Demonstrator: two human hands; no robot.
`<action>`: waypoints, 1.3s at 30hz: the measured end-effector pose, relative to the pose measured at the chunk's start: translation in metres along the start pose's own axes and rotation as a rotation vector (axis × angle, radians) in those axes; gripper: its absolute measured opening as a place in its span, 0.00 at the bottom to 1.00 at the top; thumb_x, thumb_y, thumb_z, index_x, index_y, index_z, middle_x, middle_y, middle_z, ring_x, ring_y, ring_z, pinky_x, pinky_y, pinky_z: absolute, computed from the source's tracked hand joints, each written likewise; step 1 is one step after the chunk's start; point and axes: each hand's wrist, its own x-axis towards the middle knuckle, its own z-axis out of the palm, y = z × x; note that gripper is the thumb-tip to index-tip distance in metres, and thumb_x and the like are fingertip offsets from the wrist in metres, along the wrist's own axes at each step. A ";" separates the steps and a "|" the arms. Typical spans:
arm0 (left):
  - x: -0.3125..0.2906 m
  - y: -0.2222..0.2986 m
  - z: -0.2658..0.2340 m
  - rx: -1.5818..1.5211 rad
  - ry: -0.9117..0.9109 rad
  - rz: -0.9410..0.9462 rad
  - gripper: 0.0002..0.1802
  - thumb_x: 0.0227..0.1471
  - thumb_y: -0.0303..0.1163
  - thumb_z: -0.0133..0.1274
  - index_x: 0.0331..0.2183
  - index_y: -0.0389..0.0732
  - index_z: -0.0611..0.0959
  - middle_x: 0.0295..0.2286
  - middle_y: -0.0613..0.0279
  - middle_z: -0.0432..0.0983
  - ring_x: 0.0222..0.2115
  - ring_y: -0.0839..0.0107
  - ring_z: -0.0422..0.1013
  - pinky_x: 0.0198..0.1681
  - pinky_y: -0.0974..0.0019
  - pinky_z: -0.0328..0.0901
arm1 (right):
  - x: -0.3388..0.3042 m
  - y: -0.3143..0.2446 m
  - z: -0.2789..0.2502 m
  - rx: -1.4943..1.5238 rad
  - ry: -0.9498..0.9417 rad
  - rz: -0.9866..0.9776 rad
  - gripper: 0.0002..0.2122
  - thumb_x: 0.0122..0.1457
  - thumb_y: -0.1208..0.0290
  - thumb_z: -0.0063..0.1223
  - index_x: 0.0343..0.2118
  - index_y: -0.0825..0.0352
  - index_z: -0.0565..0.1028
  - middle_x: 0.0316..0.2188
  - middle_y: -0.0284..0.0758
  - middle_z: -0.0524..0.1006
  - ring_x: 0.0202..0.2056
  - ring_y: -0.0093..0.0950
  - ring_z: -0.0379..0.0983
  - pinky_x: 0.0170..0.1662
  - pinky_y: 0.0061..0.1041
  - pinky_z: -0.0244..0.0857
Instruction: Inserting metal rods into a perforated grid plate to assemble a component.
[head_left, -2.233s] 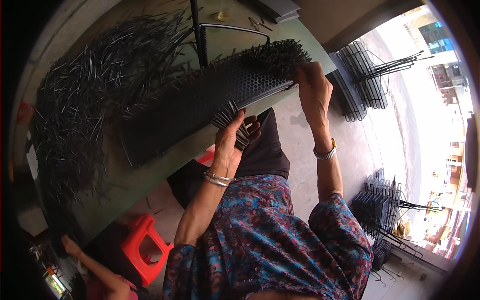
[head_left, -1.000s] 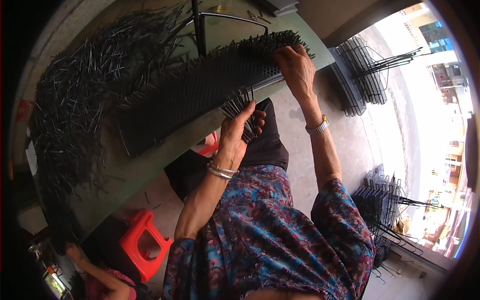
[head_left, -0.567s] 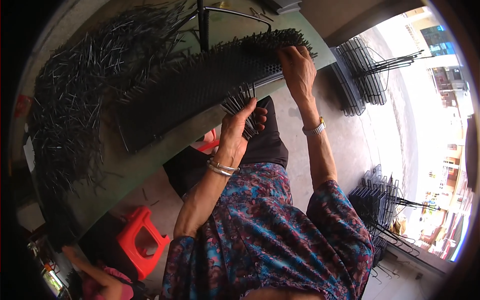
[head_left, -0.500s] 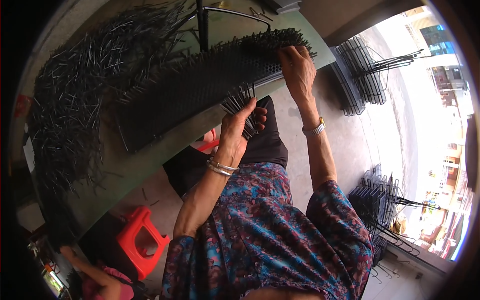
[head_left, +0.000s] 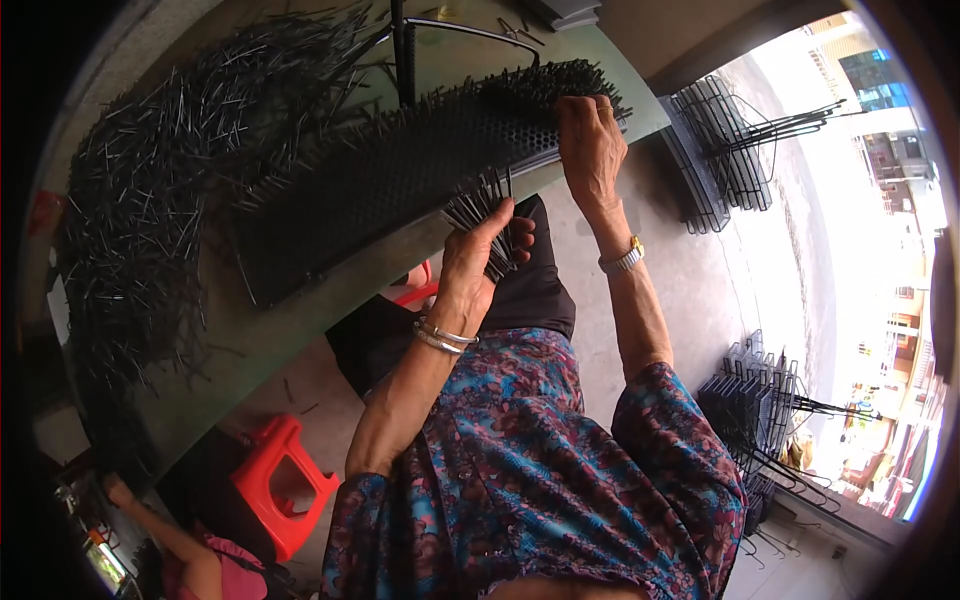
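Note:
My left hand (head_left: 482,240) is closed round a bundle of thin dark rods (head_left: 484,204), which fan out above the thumb. It is just off the near edge of a long black perforated board (head_left: 350,195) lying on the table. Short rods stand upright in rows along the board's far side and thickly at its right end (head_left: 550,85). At that right end, my right hand (head_left: 592,145) bends down with its fingers pinched together over the holes. Whatever its fingertips hold is hidden behind the hand.
A large heap of loose dark rods (head_left: 150,190) covers the left of the green table (head_left: 250,350). Behind the board rises a black metal frame (head_left: 405,60). A red stool (head_left: 285,485) and another person's arm (head_left: 170,535) are at lower left. Wire racks (head_left: 715,150) stand on the right.
My right hand has shifted slightly left at the board's right end, its fingers drawn closer together. My left hand stays still with its bundle. The other person's arm at lower left has moved a little.

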 end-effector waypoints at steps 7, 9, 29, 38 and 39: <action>0.000 0.002 0.004 0.022 -0.024 0.001 0.13 0.50 0.37 0.60 0.35 0.39 0.81 0.27 0.58 0.79 0.24 0.71 0.75 0.24 0.70 0.69 | 0.000 0.005 -0.012 0.103 -0.052 0.129 0.07 0.57 0.66 0.54 0.34 0.60 0.80 0.31 0.34 0.75 0.32 0.33 0.74 0.33 0.28 0.65; -0.002 0.001 0.006 0.032 -0.017 -0.003 0.13 0.50 0.37 0.60 0.34 0.39 0.81 0.26 0.58 0.79 0.24 0.71 0.75 0.24 0.71 0.69 | 0.001 0.005 -0.016 0.158 -0.119 0.163 0.08 0.57 0.64 0.55 0.35 0.60 0.81 0.31 0.33 0.75 0.31 0.31 0.74 0.34 0.27 0.65; -0.003 0.002 0.005 0.060 -0.055 -0.052 0.12 0.48 0.35 0.62 0.33 0.39 0.81 0.26 0.59 0.79 0.23 0.73 0.74 0.21 0.73 0.66 | -0.013 -0.009 -0.052 0.434 -0.354 0.271 0.14 0.59 0.64 0.54 0.44 0.67 0.77 0.27 0.36 0.75 0.27 0.23 0.71 0.32 0.25 0.64; 0.001 -0.005 0.002 0.174 -0.092 -0.016 0.12 0.49 0.36 0.61 0.35 0.40 0.82 0.28 0.61 0.81 0.25 0.73 0.77 0.21 0.74 0.64 | -0.027 -0.029 -0.072 0.871 -0.809 0.441 0.10 0.59 0.69 0.53 0.34 0.74 0.75 0.23 0.30 0.73 0.27 0.16 0.68 0.30 0.20 0.63; 0.002 -0.006 0.001 0.170 -0.104 -0.003 0.13 0.50 0.37 0.61 0.35 0.40 0.81 0.29 0.61 0.81 0.25 0.73 0.77 0.21 0.74 0.65 | -0.026 -0.027 -0.071 0.873 -0.809 0.441 0.10 0.59 0.69 0.53 0.34 0.74 0.75 0.23 0.30 0.73 0.27 0.16 0.68 0.30 0.20 0.63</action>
